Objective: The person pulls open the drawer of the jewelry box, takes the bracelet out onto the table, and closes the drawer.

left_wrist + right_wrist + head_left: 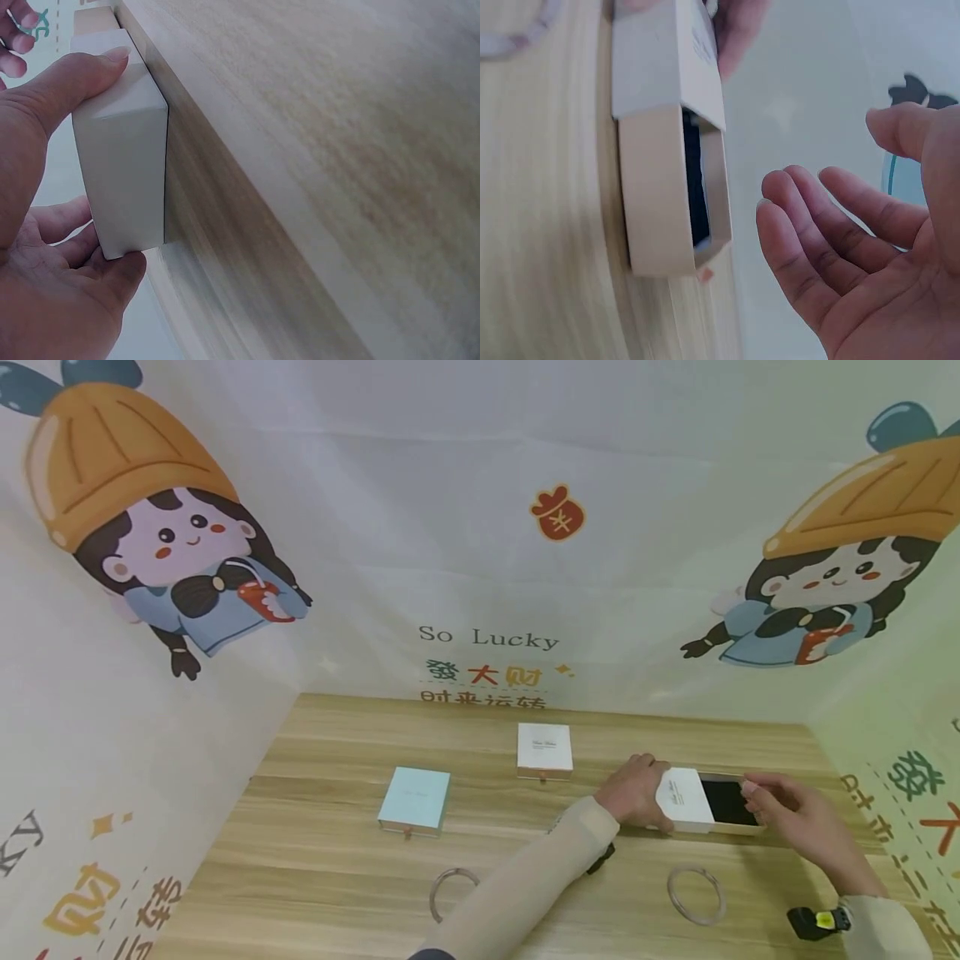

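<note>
A white slide-out gift box [684, 800] lies on the right side of the wooden table, its drawer [654, 195] pulled partly out to the right and showing a black lining [727, 800]. My left hand [636, 789] grips the closed end of the white sleeve, thumb on one side and fingers on the other, as the left wrist view shows. Beside the drawer's outer end is my right hand [798, 822]. In the right wrist view its fingers [840, 240] are loosely bent, apart from the box and holding nothing.
Two bangles lie nearer me: one bangle [696, 895] below the box, another bangle [435, 897] partly behind my left sleeve. A light blue box [415, 797] and a second white box [543, 747] stand closed farther left. Printed cloth walls [420, 527] border the table [322, 810].
</note>
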`<state>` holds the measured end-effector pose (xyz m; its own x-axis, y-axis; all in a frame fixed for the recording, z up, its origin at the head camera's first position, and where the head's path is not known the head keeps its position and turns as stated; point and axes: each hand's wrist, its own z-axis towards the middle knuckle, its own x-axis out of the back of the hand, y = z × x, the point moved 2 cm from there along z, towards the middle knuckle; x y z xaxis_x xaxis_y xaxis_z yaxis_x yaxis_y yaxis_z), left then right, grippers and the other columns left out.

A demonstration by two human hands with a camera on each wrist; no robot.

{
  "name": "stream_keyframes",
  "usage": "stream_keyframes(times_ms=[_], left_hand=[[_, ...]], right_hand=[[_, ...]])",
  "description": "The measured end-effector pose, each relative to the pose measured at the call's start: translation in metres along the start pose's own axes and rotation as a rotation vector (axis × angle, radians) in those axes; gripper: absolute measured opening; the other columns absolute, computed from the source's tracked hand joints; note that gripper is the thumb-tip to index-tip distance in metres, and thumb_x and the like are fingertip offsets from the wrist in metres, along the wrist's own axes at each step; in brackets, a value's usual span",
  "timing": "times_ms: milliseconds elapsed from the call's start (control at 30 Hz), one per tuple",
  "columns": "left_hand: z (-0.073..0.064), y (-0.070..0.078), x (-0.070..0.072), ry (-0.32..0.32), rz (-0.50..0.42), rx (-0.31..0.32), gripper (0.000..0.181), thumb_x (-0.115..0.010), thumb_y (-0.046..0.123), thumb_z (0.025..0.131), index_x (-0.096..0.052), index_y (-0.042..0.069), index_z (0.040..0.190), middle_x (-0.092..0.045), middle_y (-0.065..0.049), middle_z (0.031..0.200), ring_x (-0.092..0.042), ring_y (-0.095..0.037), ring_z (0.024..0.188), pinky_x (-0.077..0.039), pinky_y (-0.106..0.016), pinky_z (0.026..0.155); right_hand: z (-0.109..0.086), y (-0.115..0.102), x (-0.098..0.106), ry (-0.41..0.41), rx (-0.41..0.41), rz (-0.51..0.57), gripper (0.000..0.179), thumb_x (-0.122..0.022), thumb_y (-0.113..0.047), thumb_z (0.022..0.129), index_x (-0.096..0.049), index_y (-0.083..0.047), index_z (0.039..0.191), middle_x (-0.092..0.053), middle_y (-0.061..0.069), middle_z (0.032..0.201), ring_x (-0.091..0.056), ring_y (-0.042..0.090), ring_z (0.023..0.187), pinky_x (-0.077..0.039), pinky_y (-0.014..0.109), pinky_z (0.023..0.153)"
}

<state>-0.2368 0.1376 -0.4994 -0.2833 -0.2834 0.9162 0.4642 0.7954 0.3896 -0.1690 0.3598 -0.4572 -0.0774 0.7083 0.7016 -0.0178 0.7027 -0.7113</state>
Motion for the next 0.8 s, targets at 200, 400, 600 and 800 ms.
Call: stream_keyframes(times_ms=[200, 400, 600, 800], left_hand=[[0.002, 0.0, -0.002, 0.009, 0.006, -0.004, 0.094, -0.09, 0.046, 0.075, -0.045, 0.02, 0.154, -0.052, 0.005, 0.148, -0.048, -0.007, 0.134, -0.042, -0.015, 0.108], [0.002, 0.0, -0.001, 0.012, 0.016, -0.001, 0.095, -0.09, 0.047, 0.075, -0.045, 0.02, 0.154, -0.051, 0.005, 0.148, -0.048, -0.007, 0.134, -0.042, -0.015, 0.108], [0.0, 0.001, -0.002, 0.014, 0.008, 0.003, 0.095, -0.091, 0.046, 0.074, -0.046, 0.02, 0.153, -0.053, 0.006, 0.146, -0.048, -0.007, 0.133, -0.042, -0.015, 0.108], [0.002, -0.001, -0.004, 0.019, 0.016, 0.002, 0.095, -0.09, 0.049, 0.074, -0.045, 0.022, 0.154, -0.052, 0.008, 0.147, -0.047, -0.007, 0.136, -0.042, -0.015, 0.109]], right_hand=[[0.015, 0.019, 0.013, 0.02, -0.032, -0.005, 0.062, -0.044, -0.042, 0.109, -0.048, 0.01, 0.144, -0.069, 0.032, 0.119, -0.068, -0.002, 0.081, -0.059, 0.027, 0.071], [0.027, 0.038, 0.021, -0.019, -0.107, 0.016, 0.071, -0.039, -0.046, 0.11, -0.044, 0.015, 0.145, -0.062, 0.036, 0.13, -0.07, 0.001, 0.085, -0.061, 0.029, 0.074], [0.034, 0.057, 0.022, -0.1, -0.166, 0.074, 0.067, -0.039, -0.041, 0.111, -0.044, 0.018, 0.143, -0.068, 0.031, 0.125, -0.072, 0.006, 0.086, -0.062, 0.032, 0.076], [0.04, 0.068, 0.014, -0.2, -0.189, 0.132, 0.058, -0.032, -0.026, 0.112, -0.039, 0.024, 0.141, -0.07, 0.029, 0.119, -0.069, 0.005, 0.084, -0.061, 0.029, 0.077]])
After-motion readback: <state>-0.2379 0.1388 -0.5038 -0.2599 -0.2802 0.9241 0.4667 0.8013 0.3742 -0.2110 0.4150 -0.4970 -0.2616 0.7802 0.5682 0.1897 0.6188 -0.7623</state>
